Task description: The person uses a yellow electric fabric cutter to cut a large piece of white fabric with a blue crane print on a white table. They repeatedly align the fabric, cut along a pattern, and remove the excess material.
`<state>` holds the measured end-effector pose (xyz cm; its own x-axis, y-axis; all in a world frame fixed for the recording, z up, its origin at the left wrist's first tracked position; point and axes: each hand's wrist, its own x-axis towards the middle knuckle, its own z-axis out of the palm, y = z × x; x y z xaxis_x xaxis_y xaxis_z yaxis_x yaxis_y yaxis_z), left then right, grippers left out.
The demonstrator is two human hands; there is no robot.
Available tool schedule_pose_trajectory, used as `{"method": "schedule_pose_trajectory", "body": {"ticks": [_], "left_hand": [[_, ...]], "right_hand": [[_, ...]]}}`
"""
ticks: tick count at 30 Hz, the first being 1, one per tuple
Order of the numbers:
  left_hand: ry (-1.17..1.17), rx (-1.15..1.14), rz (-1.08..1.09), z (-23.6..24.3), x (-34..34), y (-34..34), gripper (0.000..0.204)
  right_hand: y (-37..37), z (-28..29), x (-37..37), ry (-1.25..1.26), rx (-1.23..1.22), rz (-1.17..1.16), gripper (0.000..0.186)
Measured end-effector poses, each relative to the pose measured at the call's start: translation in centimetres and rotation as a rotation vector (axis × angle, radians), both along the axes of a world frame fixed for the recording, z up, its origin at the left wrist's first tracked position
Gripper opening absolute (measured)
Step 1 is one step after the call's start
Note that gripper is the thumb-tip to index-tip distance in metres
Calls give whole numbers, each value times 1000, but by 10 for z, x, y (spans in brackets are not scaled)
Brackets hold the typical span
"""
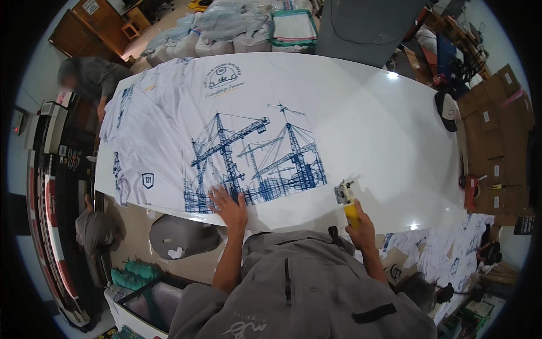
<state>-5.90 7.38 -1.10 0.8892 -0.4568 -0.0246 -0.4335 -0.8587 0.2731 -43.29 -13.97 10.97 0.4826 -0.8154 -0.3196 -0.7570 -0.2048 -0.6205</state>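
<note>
White fabric (265, 73) printed with blue cranes lies over the left and middle of a white table (384, 135). Its right part is spread flat, while the left part is bunched in folds. Fingers spread, my left hand (230, 208) rests on the print near the fabric's front edge. My right hand (361, 226) grips the yellow handle of a handheld electric fabric cutter (351, 212). The cutter's metal head stands over the table, just right of the fabric's lower right corner and apart from it.
Another person (93, 79) leans at the table's far left end. A cap (446, 111) lies at the right edge, beside cardboard boxes (491, 141). Stuffed sacks (214, 39) line the far side. A grey stool (183, 236) stands below the front edge. Printed fabric pieces (440, 254) lie at lower right.
</note>
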Motion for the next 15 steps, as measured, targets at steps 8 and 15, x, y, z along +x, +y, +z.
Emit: {"method": "schedule_pose_trajectory", "body": {"ticks": [8, 15], "left_hand": [[53, -244, -872, 14, -69, -132, 50], [10, -343, -954, 1, -83, -171, 20]], "right_hand": [[9, -6, 18, 92, -43, 48, 93], [-7, -10, 26, 78, -85, 85, 91]]}}
